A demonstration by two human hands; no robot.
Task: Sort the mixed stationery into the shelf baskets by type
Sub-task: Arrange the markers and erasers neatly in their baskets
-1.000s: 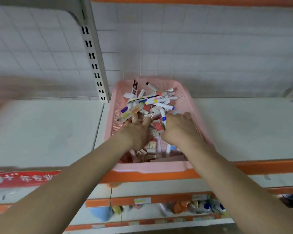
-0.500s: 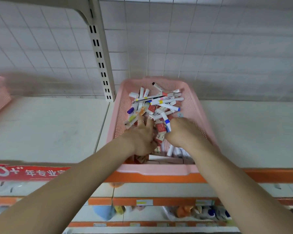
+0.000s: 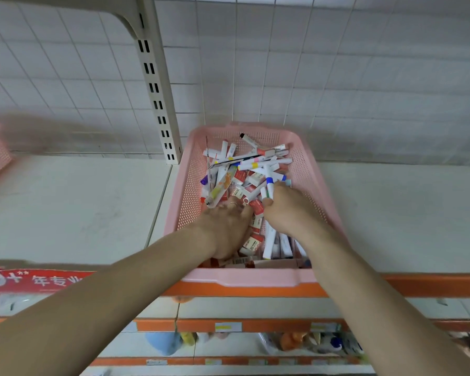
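Center frame, pink basket [image 3: 244, 279]: left hand [image 3: 225, 226] lay flat-fingered on erasers [image 3: 251, 244]; right hand [image 3: 288, 213] fingers pinched white markers [image 3: 268, 189].

Single head-worn view, facing forward and down, close above pink basket [image 3: 190, 169], shelf [image 3: 65, 207]

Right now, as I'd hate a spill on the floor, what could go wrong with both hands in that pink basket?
1. The pink basket sits right at the orange shelf edge; a pull towards you could tip it off.
2. The right hand pinches markers together; one may slip from the grip.
3. The left hand lies among erasers mixed with markers, so it may lift the wrong type.
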